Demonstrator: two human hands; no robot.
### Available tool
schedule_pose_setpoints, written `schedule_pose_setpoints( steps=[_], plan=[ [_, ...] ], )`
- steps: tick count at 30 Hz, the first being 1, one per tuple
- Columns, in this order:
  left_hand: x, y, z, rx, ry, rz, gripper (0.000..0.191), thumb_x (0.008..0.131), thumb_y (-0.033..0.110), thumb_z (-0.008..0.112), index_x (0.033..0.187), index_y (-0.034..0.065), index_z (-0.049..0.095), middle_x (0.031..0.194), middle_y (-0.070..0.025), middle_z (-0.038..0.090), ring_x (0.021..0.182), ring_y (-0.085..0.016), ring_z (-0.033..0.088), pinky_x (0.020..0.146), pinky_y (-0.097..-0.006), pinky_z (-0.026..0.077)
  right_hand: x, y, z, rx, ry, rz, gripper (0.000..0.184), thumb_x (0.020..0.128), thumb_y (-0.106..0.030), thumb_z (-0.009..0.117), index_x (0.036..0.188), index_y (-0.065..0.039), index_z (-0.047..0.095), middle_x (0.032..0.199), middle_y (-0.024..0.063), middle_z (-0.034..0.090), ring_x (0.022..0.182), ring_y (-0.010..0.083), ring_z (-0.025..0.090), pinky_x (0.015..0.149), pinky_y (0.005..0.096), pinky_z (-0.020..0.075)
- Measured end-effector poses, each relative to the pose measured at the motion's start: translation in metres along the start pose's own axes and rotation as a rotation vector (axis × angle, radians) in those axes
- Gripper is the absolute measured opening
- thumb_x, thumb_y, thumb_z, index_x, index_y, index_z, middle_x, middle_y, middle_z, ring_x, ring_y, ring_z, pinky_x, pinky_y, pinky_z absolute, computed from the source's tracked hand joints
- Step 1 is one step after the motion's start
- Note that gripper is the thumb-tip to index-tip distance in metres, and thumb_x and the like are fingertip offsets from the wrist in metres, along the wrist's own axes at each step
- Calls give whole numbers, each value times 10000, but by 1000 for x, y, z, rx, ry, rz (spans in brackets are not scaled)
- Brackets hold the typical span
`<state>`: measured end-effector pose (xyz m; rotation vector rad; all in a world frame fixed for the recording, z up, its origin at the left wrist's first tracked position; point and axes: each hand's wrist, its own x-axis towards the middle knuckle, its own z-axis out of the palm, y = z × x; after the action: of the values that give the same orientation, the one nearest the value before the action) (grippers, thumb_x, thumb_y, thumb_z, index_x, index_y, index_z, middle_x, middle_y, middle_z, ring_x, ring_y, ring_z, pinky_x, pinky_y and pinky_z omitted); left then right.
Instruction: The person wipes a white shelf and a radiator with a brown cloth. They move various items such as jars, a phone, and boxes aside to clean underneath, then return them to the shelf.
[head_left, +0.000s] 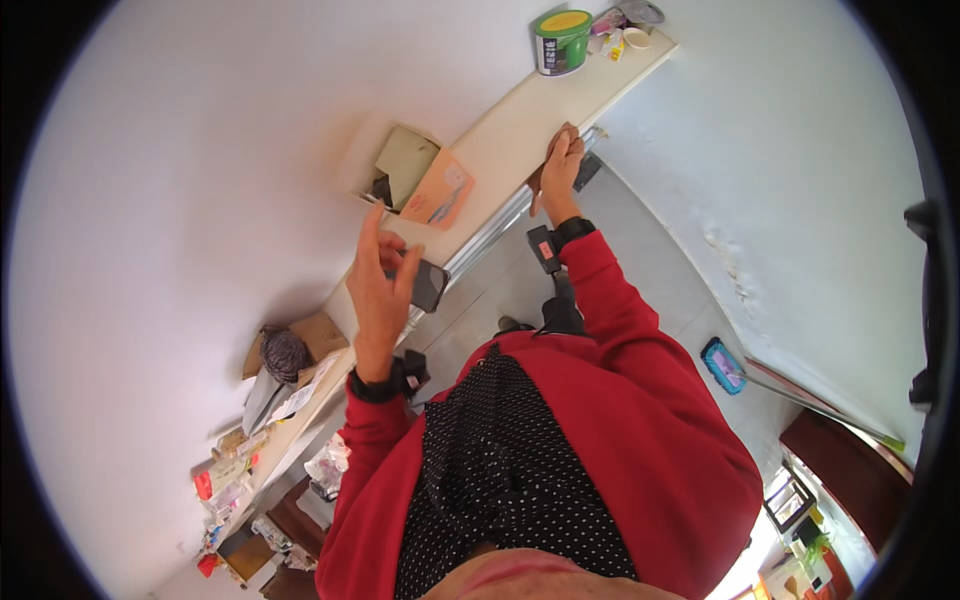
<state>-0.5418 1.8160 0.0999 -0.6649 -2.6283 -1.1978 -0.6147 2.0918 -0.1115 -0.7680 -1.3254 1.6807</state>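
Observation:
My right hand (561, 176) grips a brown cloth (537, 182) at the front edge of a long cream shelf (517, 142). Part of the cloth hangs below that edge. My left hand (379, 289) is raised over the shelf with thumb and fingers apart and nothing between them. Partly hidden behind it, a dark smartphone (430, 286) lies at the shelf's front edge. Just beyond the left fingertips stands an open orange cardboard box (439, 191) with a dark item inside; whether a fingertip touches the box, I cannot tell.
A green tub with a yellow lid (562, 43) stands at the shelf's far end, beside a small white bowl (637, 38). Toward the left are a cardboard box (319, 337) with a dark yarn ball (284, 356). A blue mop head (723, 366) rests on the tiled floor at right.

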Motion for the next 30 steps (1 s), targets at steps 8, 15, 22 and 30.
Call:
schedule_pose_setpoints(
  steps=[8,15,22,30],
  plan=[
    [56,9,5,520,-119,111,164,929,179,703,941,82,571,778,-101,667,682,-310,650,571,-417,481,-14,-22,-1,52,-29,156,316,1080,-320,482,1138,-9,478,1067,104,586,968,190,573,868,357,483],
    [78,12,22,408,-41,206,212,938,185,696,858,69,537,723,-116,626,650,-348,604,556,-425,453,-13,-18,-1,-70,-19,175,428,1056,-423,498,1198,-21,458,1015,115,607,844,234,624,756,434,539],
    [120,33,76,299,-40,307,254,953,223,693,842,69,524,732,-121,625,635,-347,593,544,-426,437,-8,6,-2,31,-56,95,326,1065,-349,503,1143,-33,480,1003,115,599,898,251,615,845,393,493],
    [178,40,131,344,-22,400,129,965,162,686,968,63,603,725,-113,648,605,-284,610,564,-381,456,-6,13,-5,-6,-70,218,249,1068,-276,501,1046,-27,506,938,107,567,897,231,583,850,371,464]
  ],
)
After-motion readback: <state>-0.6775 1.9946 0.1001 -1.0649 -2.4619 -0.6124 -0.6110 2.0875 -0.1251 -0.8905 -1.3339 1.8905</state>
